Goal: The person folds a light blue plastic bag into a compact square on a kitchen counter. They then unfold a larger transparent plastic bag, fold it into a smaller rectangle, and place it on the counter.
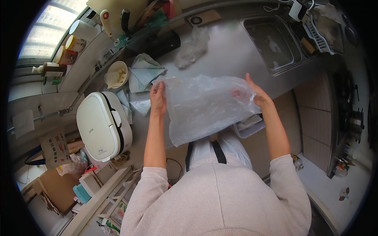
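A clear plastic bag (204, 104) is spread out between my hands, over the front edge of the metal counter. My left hand (158, 99) pinches its upper left corner, fingers closed on the film. At the bag's right end is my right hand (258, 94), with one finger stretched up outside the plastic. Its other fingers show dimly through the film, and the bag's edge rests in that hand; whether they are inside or behind it I cannot tell. Beyond the bag, a crumpled clear plastic bag (193, 47) lies on the counter.
Left of my left hand are a folded pale cloth (145, 72), a bowl of pale pieces (117, 74) and a white lidded appliance (103, 126). A sink (271, 43) is set into the counter at far right, beside a white dish rack (317, 33). A grey bin (252, 128) stands below the bag.
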Demonstrator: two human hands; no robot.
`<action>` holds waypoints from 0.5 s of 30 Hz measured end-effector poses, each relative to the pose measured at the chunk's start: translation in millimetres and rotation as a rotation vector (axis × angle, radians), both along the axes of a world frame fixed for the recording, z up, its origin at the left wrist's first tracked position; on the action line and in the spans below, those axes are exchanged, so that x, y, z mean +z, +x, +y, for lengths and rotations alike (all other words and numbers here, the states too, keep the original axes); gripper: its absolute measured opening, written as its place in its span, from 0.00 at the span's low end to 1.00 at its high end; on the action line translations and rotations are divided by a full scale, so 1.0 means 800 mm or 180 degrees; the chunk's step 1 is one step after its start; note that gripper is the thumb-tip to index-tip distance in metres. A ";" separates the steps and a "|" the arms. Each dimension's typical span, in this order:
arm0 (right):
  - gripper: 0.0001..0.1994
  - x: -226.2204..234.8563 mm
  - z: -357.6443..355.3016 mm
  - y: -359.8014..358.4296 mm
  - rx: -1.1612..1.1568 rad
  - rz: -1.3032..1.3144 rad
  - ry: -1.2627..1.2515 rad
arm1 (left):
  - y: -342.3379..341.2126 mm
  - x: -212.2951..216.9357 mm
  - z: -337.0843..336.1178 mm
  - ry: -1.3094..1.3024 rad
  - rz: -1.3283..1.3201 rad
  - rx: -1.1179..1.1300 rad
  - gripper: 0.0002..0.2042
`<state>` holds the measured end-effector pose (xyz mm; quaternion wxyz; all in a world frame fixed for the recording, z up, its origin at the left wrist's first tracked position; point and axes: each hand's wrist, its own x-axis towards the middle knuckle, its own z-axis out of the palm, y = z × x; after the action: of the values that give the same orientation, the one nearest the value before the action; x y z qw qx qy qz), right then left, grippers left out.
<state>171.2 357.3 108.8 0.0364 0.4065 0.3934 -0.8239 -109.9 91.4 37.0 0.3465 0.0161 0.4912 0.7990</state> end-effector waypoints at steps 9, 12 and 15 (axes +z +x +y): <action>0.17 -0.024 0.010 -0.008 -0.0726 0.0503 0.0660 | 0.021 0.008 -0.022 -0.1274 0.0806 0.0481 0.15; 0.16 -0.017 0.064 0.007 -0.0688 0.0551 0.1229 | 0.023 -0.006 -0.027 -0.1814 0.1351 0.1020 0.18; 0.15 -0.043 0.132 0.021 -0.1476 0.0508 0.1321 | 0.034 -0.014 -0.022 -0.1907 0.1507 0.0903 0.20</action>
<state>188.0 462.6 74.5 -0.2671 0.4181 0.4515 -0.7416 -82.7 74.1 25.7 0.0995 0.0301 0.7657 0.6347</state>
